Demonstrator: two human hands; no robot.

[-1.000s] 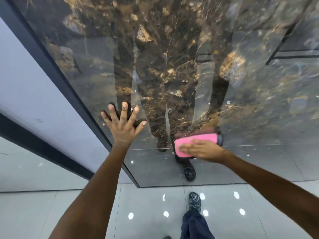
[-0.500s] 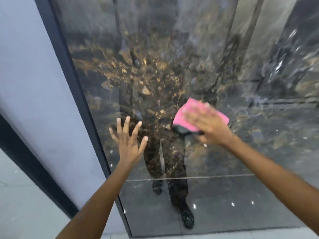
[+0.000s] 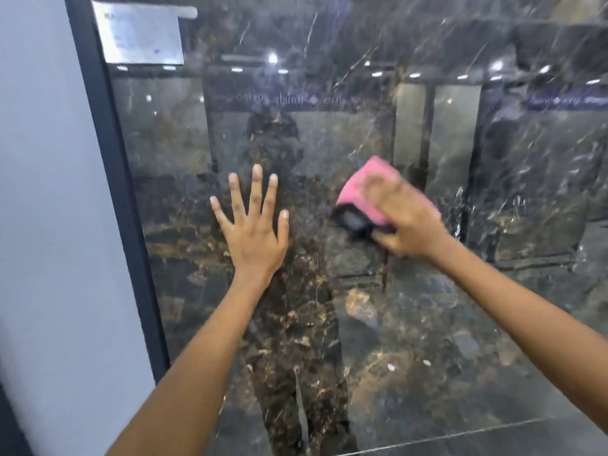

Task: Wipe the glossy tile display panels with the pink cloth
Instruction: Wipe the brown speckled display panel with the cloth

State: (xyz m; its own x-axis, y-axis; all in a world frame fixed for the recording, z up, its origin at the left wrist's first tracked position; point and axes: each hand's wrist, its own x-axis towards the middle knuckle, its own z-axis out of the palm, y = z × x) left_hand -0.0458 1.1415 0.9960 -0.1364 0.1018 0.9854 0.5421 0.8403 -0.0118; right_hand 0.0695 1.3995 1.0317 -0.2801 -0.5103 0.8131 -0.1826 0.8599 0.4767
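Glossy tile panel [image 3: 427, 307], dark marble pattern with gold-brown veining, upright, filling most of the frame; reflections of ceiling lights and of a standing figure across its surface. Left hand [image 3: 253, 232], centre left of the frame: flat against the panel, fingers straight and spread apart, holding nothing. Right hand [image 3: 406, 222], centre right of the frame, blurred: laid over the pink cloth [image 3: 360, 185], pressing it to the panel, thumb curled at the lower edge; exact finger position impossible to tell. Pink cloth folded, protruding above and to the left of the right hand, with its dark reflection just below; well apart from the left hand. Dark frame strip [image 3: 112, 179] along the panel's left edge. Pale grey wall [image 3: 42, 205] at far left. White label [image 3: 141, 34], upper left corner of the panel, print illegible.
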